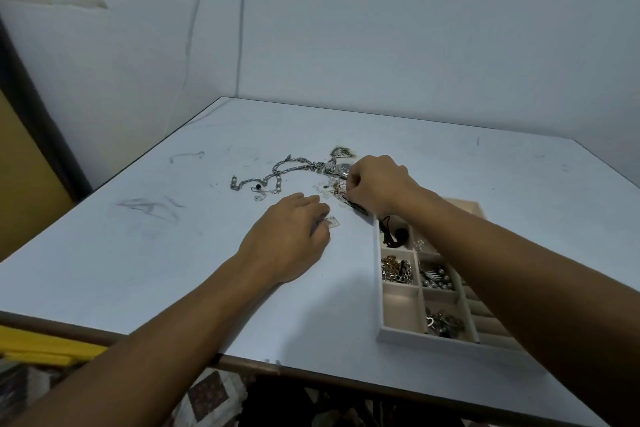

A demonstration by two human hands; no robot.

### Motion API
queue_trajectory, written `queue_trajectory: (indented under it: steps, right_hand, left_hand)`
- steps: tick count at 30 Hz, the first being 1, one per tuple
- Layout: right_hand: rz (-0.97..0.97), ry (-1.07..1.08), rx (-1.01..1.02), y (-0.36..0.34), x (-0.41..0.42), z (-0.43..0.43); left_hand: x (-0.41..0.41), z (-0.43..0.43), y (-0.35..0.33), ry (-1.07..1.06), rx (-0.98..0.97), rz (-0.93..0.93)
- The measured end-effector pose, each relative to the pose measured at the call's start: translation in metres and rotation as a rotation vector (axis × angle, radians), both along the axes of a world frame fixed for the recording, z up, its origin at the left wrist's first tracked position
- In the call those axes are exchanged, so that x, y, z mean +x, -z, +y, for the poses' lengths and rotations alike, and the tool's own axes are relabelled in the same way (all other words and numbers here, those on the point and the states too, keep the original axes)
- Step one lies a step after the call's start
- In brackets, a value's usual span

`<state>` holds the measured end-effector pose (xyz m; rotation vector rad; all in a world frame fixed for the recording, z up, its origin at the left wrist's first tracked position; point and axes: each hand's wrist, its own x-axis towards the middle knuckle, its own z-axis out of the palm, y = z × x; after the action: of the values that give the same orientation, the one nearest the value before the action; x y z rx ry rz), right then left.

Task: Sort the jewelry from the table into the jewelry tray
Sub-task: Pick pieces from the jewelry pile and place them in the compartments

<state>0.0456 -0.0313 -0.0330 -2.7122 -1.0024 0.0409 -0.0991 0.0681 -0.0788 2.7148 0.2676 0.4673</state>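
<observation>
Right hand [379, 184] masking jewelry pile [333, 185], forearm [502, 253] crossing tray [415, 340]

We see two bare arms. The left forearm [156, 340] comes in from the lower left of the frame and the right forearm [519, 270] from the lower right. Both are uncovered from the frame edge to the wrist. The wide lens makes them look broad near the bottom edge and narrower toward the middle of the frame. The left grip [287, 239] and the right grip [377, 184] are also bare. We see them from the back, with the knuckles showing as low ridges.
</observation>
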Motion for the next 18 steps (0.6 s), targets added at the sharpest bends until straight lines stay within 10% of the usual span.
queue_trajectory:
  steps: [18]
  right_hand:
    - [0.202,-0.145,0.323,-0.038,0.011,-0.023]
  left_hand:
    - [0.002,0.001,0.003,0.0,-0.038,-0.07]
